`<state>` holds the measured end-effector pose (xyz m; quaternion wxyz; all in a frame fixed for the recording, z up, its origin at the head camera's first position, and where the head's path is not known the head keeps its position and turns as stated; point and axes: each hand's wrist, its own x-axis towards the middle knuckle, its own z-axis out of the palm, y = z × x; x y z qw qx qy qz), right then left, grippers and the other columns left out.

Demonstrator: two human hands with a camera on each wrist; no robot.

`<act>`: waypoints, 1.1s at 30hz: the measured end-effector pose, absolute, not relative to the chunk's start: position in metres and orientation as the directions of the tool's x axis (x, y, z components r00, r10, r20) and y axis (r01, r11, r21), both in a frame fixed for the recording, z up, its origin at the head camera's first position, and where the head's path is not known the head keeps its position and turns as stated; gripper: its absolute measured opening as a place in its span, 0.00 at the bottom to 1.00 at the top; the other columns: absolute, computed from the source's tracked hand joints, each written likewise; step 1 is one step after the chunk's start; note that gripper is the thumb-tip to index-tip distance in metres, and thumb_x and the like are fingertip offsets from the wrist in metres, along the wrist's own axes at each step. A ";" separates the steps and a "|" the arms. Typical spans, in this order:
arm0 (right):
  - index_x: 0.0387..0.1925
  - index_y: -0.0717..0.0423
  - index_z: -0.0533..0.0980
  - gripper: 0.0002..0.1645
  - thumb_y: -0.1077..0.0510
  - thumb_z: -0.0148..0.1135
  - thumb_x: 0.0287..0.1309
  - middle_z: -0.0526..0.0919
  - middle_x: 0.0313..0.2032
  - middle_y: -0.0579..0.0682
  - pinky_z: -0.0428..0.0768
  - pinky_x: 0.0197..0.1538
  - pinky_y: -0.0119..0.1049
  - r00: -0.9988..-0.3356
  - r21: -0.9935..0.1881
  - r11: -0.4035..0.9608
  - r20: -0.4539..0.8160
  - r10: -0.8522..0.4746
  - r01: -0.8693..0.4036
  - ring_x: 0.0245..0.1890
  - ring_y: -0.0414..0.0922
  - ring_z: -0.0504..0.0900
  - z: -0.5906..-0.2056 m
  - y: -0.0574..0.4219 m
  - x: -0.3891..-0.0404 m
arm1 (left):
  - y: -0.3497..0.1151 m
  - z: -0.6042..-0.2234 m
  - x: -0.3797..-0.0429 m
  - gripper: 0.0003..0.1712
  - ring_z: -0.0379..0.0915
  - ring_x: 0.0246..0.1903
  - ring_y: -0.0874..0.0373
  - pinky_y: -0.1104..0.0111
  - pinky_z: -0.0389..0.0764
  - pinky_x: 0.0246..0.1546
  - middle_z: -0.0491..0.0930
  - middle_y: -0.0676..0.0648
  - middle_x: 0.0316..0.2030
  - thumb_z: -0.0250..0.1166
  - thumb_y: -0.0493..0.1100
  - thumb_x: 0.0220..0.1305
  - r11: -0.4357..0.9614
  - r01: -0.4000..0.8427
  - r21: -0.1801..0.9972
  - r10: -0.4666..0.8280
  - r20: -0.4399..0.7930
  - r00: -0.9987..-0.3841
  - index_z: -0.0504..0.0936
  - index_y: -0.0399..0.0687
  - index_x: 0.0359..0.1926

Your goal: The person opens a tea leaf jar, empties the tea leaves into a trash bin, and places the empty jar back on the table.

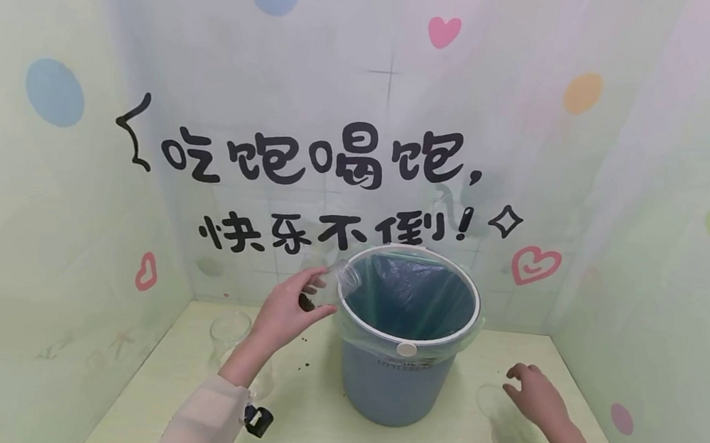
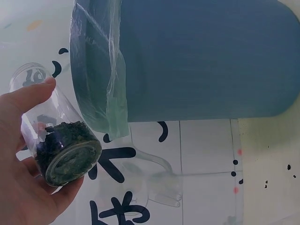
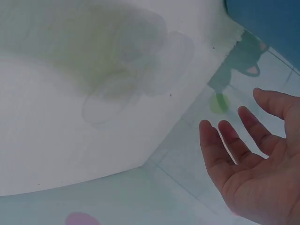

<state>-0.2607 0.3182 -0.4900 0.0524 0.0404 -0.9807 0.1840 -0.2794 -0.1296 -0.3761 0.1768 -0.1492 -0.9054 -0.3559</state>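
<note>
My left hand (image 1: 288, 311) grips a clear cup (image 2: 56, 110) beside the left rim of a blue bin (image 1: 393, 389). The cup is tilted, its mouth overlapping the bin's rim in the head view. Dark, crumbled leaf-like bits (image 2: 65, 140) are gathered toward the cup's base. A thin, see-through bag (image 1: 413, 284) lines the bin and folds over its white rim. On the far side, my right hand (image 1: 537, 396) hovers over the right part of the table with loosely bent fingers and holds nothing.
A clear glass (image 1: 231, 327) stands on the table at the left, with another partly hidden behind my left forearm. Dark crumbs (image 1: 307, 365) are scattered over the pale table (image 1: 303, 430). Faint rounded outlines (image 3: 110, 98) show below my right hand. Printed walls enclose the back and sides.
</note>
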 end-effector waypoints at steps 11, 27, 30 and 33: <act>0.48 0.72 0.75 0.18 0.62 0.60 0.62 0.79 0.49 0.72 0.77 0.53 0.64 -0.961 -0.404 0.894 0.261 -0.092 -0.196 0.52 0.69 0.76 -0.424 0.311 -0.286 | -0.130 -0.372 -0.281 0.41 0.82 0.51 0.49 0.51 0.82 0.54 0.84 0.47 0.52 0.76 0.53 0.54 0.706 0.400 0.584 0.150 0.430 -0.891 0.71 0.51 0.68; 0.62 0.67 0.70 0.26 0.57 0.59 0.68 0.75 0.60 0.69 0.77 0.59 0.62 -0.946 -0.482 0.831 0.287 -0.152 -0.279 0.60 0.68 0.75 -0.346 0.263 -0.290 | -0.129 -0.370 -0.279 0.41 0.83 0.51 0.49 0.51 0.83 0.52 0.85 0.47 0.52 0.76 0.52 0.54 0.709 0.402 0.579 0.152 0.431 -0.889 0.72 0.52 0.67; 0.63 0.66 0.70 0.27 0.56 0.59 0.67 0.74 0.61 0.69 0.78 0.58 0.61 -0.946 -0.487 0.824 0.279 -0.168 -0.290 0.60 0.67 0.75 -0.342 0.254 -0.289 | -0.130 -0.370 -0.279 0.41 0.83 0.51 0.49 0.51 0.83 0.51 0.85 0.48 0.52 0.76 0.52 0.54 0.708 0.401 0.581 0.152 0.430 -0.890 0.71 0.52 0.68; 0.63 0.65 0.70 0.27 0.55 0.60 0.67 0.74 0.61 0.68 0.80 0.57 0.60 -0.946 -0.488 0.820 0.267 -0.186 -0.299 0.60 0.67 0.74 -0.342 0.248 -0.289 | -0.131 -0.370 -0.279 0.41 0.83 0.51 0.49 0.51 0.83 0.51 0.85 0.48 0.51 0.76 0.53 0.54 0.708 0.402 0.580 0.150 0.432 -0.889 0.72 0.53 0.67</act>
